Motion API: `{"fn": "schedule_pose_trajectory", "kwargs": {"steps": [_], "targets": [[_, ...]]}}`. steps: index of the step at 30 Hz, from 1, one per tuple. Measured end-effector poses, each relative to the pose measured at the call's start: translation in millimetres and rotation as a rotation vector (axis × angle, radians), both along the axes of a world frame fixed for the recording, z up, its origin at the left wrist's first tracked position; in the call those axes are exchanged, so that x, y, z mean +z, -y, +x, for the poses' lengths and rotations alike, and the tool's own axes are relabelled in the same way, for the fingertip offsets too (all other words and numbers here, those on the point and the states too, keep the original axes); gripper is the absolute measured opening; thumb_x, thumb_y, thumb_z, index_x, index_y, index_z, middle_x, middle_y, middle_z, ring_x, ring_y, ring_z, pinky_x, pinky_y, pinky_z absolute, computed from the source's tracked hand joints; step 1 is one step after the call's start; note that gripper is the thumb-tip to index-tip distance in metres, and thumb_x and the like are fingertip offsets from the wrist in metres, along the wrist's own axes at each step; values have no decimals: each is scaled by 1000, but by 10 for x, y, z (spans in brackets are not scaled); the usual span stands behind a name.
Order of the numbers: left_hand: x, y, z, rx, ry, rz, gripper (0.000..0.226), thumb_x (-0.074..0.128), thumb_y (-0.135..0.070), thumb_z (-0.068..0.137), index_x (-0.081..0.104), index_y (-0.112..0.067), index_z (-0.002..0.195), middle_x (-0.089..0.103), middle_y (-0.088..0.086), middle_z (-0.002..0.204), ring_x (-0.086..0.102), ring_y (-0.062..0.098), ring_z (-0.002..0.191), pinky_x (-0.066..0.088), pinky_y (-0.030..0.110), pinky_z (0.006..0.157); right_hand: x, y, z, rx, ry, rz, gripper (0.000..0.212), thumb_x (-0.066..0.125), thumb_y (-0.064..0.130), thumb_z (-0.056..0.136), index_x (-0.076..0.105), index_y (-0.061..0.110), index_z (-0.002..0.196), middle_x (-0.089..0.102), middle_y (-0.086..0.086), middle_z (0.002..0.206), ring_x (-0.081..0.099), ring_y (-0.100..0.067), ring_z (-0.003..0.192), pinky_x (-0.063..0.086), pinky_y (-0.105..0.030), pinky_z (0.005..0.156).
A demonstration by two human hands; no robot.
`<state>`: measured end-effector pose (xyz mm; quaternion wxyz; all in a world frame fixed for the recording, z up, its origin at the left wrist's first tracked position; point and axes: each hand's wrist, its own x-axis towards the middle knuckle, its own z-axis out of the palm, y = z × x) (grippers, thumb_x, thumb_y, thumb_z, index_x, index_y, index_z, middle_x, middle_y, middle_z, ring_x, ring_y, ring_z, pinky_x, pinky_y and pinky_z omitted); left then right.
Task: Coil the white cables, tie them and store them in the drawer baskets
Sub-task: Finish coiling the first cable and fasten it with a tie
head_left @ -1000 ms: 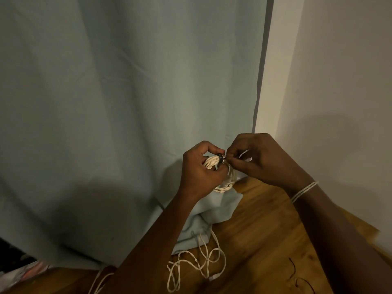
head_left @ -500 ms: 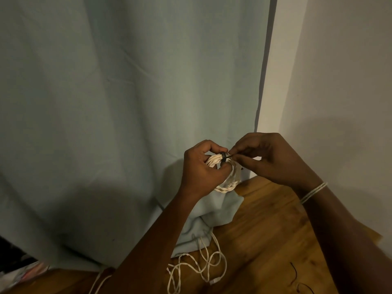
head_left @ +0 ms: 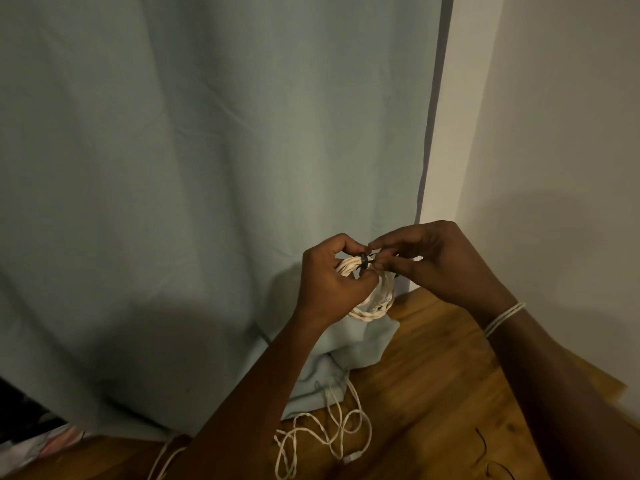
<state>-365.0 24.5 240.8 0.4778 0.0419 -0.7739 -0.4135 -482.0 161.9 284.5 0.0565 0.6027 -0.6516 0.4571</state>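
A coil of white cable hangs in the air in front of the curtain. My left hand grips the coil at its top, fingers curled round the strands. A black tie is wrapped around the bundle there. My right hand pinches the end of that tie between thumb and fingers, right beside my left thumb. Another loose white cable lies tangled on the wooden floor below my left forearm. No drawer or basket is in view.
A pale blue curtain fills the left and middle and bunches on the wooden floor. A white wall stands on the right. Thin black ties lie on the floor at the lower right. Clutter shows at the lower left corner.
Both hands have stayed together on the coil; my right fingers have shifted slightly on the black tie. The view has drifted a little.
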Motion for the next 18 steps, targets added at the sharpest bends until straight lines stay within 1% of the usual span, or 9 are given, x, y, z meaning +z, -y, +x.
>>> {"fn": "schedule_pose_trajectory", "kwargs": {"steps": [3, 6, 8, 10, 13, 16, 18], "targets": [[14, 14, 7, -7, -7, 32, 25, 84, -6, 68, 67, -11, 86, 72, 0, 78, 68, 16, 59, 52, 21, 52, 14, -55, 4, 42, 15, -24, 23, 72, 20, 84, 76, 17, 106, 75, 11, 96, 72, -1, 87, 53, -10, 79], [43, 19, 6, -23, 9, 36, 26, 83, -5, 67, 68, -12, 87, 73, -1, 85, 71, 16, 66, 57, 24, 57, 20, -71, -9, 49, 25, -90, 24, 71, 17, 85, 77, 10, 106, 77, 3, 96, 73, -6, 86, 56, -15, 80], [53, 3, 10, -24, 20, 26, 27, 84, -6, 67, 67, -14, 87, 72, -3, 86, 70, 14, 68, 57, 23, 58, 16, -72, -16, 28, 40, -84, 23, 74, 14, 84, 76, 10, 106, 77, 1, 94, 73, -7, 84, 57, -15, 79], [49, -11, 9, -29, 17, 17, 27, 84, -6, 67, 67, -16, 87, 72, -3, 84, 69, 13, 66, 55, 21, 56, 3, -65, -8, -6, 2, -44, 24, 76, 11, 84, 74, 13, 107, 75, 3, 91, 72, -5, 83, 56, -12, 78], [30, -33, -15, -41, 13, -1, 25, 83, -6, 69, 67, -12, 87, 72, 0, 79, 68, 15, 60, 51, 20, 52, -28, -28, 26, -46, -75, -34, 26, 77, 11, 84, 71, 16, 109, 74, 6, 91, 70, -2, 85, 54, -9, 77], [22, -58, -42, -47, 17, -6, 23, 82, -5, 70, 66, -13, 84, 71, -2, 75, 67, 12, 58, 48, 16, 51, -46, -5, 49, -57, -120, -50, 26, 78, 10, 83, 70, 14, 107, 73, 9, 88, 70, -2, 85, 55, -11, 77], [17, -60, -41, -64, 19, -4, 23, 82, -5, 70, 66, -14, 84, 70, -4, 75, 66, 10, 58, 47, 14, 51, -57, -21, 26, -50, -77, -64, 21, 80, 12, 81, 72, 14, 101, 72, 13, 86, 70, 0, 82, 57, -15, 76]]}}
